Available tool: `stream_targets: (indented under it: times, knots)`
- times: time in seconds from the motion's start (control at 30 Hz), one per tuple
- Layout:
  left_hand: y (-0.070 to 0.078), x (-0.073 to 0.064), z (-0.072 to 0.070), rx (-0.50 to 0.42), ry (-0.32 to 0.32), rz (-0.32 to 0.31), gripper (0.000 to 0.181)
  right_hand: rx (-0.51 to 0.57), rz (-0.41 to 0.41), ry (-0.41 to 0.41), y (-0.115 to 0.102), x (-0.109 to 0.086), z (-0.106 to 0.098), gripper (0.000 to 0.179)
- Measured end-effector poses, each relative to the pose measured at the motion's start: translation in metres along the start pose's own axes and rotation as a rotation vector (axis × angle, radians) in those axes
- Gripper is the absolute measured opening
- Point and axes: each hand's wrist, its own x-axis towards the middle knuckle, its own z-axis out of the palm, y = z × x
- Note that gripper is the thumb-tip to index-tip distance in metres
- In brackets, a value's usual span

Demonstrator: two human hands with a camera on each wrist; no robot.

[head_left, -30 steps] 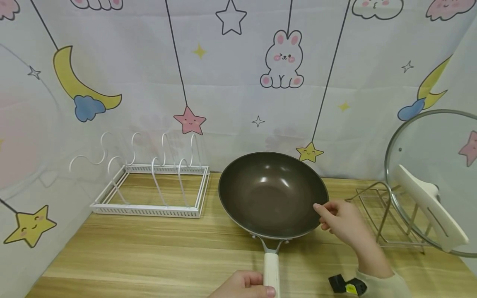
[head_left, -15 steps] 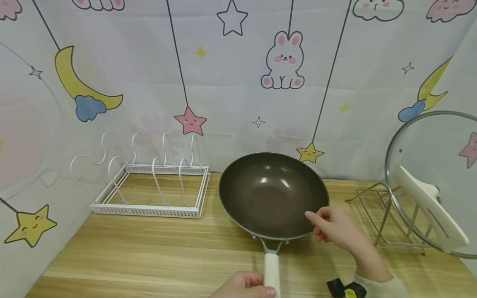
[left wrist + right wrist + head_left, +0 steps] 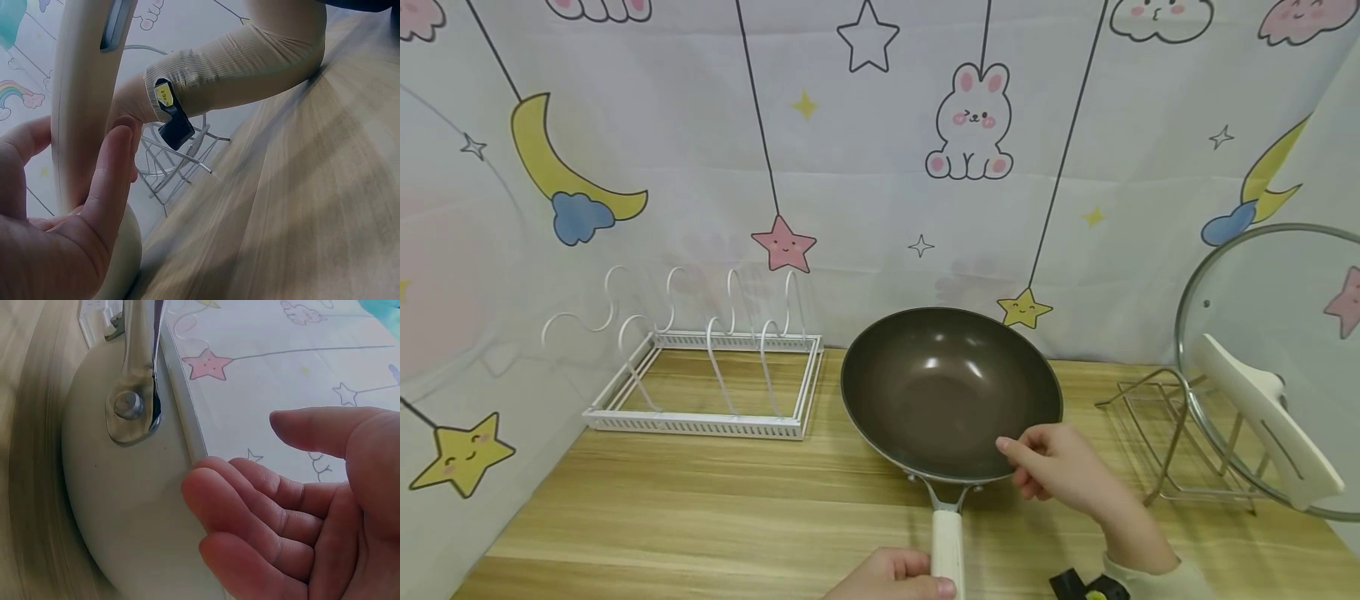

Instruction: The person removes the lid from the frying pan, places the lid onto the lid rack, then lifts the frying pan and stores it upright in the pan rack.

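Observation:
A wok (image 3: 936,408) with a dark brown inside and a cream outside (image 3: 119,494) sits mid-table, its handle (image 3: 947,542) pointing towards me. My left hand (image 3: 898,575) holds that cream handle between thumb and fingers, and the left wrist view shows the fingers round it. At the wok's near right rim hovers my right hand (image 3: 1056,467), thumb over the inside and bent fingers beside the outer wall. In the right wrist view a gap separates thumb from fingers (image 3: 215,497), and nothing is gripped. Whether a fingertip touches the rim, I cannot tell.
To the left stands a white rack (image 3: 692,427) with several upright wire loops. A metal wire rack (image 3: 1165,450) on the right bears a glass lid (image 3: 1285,300) and a cream slotted turner (image 3: 1262,417). A printed curtain (image 3: 865,167) hangs behind the wooden table (image 3: 662,517).
My right hand has slid along the wok's right rim, leftwards and nearer to the handle. The left hand and the wok have hardly moved.

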Motion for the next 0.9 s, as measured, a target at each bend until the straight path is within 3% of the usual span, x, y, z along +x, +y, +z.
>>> stream_targets:
  times: [0.2, 0.53, 0.9]
  knots:
    - [-0.001, 0.000, 0.000, 0.007, 0.009, -0.010, 0.034, -0.001, 0.008, -0.047, -0.003, -0.002, 0.002, 0.048]
    - [-0.001, 0.000, 0.000, 0.021, 0.015, -0.011, 0.033, 0.001, -0.027, -0.197, -0.005, -0.005, 0.011, 0.047]
    - [0.000, -0.001, 0.000, 0.006, -0.011, -0.023, 0.037, -0.019, -0.058, -0.211, -0.011, -0.007, 0.021, 0.044]
